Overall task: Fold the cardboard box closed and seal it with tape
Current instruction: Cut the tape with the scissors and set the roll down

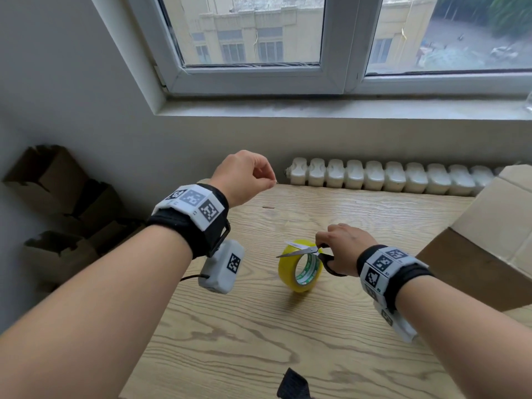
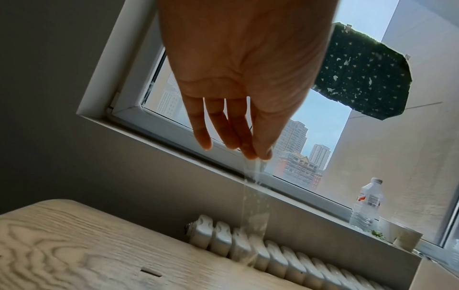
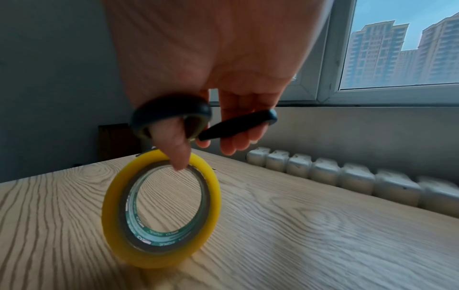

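Note:
A yellow tape roll (image 1: 300,266) stands on edge on the wooden table (image 1: 259,326). My right hand (image 1: 322,240) grips black-handled scissors (image 1: 299,251), whose blades lie across the top of the roll. In the right wrist view the thumb sits in one scissors (image 3: 171,119) loop, its tip touches the tape roll (image 3: 161,212), and the right hand (image 3: 206,157) curls its fingers round the other handle. My left hand (image 1: 272,182), raised above the table, pinches the end of a clear tape strip (image 2: 254,206) hanging below the left hand (image 2: 257,155). The cardboard box (image 1: 489,240) stands at the right.
A white radiator (image 1: 388,175) runs along the table's far edge under the window sill (image 1: 316,108). A water bottle (image 2: 367,202) stands on the sill. Several open cardboard boxes (image 1: 57,197) are stacked at the left. A black object (image 1: 292,384) lies at the table's near edge.

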`<action>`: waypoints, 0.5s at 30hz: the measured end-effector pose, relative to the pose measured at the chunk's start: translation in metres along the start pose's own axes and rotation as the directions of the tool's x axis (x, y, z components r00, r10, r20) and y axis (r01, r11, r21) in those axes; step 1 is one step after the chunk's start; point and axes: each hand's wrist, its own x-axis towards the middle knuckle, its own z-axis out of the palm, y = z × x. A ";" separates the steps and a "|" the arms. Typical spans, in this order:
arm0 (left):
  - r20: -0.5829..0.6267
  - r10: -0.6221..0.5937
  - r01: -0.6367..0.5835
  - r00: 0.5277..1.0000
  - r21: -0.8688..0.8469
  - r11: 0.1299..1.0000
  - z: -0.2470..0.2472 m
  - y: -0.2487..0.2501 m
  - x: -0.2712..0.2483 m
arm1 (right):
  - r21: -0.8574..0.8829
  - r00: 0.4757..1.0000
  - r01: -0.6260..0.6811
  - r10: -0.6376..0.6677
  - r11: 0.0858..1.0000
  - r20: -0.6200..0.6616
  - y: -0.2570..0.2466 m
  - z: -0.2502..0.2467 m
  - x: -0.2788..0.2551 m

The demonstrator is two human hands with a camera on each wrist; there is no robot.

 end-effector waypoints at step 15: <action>0.047 -0.121 0.122 0.992 -0.023 0.992 -0.020 -0.064 -0.011 | -0.089 0.990 0.021 -0.009 0.996 0.141 -0.036 -0.005 0.061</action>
